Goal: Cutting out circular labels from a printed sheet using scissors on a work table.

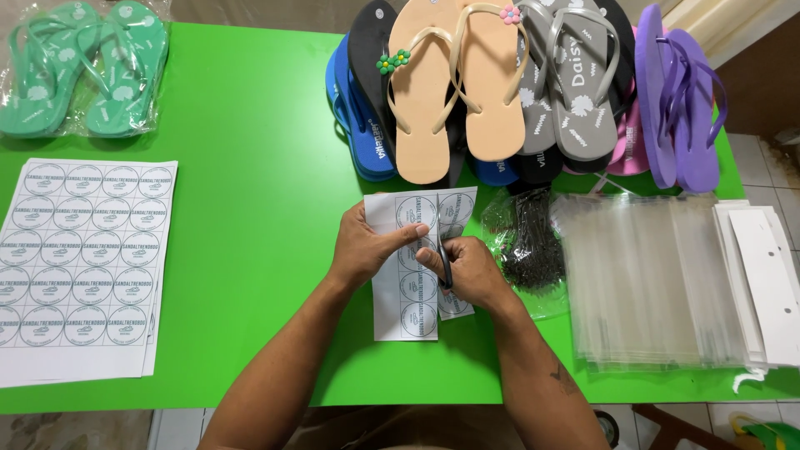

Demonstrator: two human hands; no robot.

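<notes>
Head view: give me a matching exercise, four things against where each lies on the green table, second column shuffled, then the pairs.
Things:
1. bagged green flip-flops
2. full sheet of round labels
3. stack of clear bags
4. cut label strip

Places:
A. under both hands, centre
B. far left corner
C. left edge, near side
D. right side, below the flip-flop pile

The left hand pins the strip; the right hand grips scissors.

Pairs: 1-B, 2-C, 3-D, 4-A

Bright green table (250, 125) over pale tiled floor (762, 158).
</notes>
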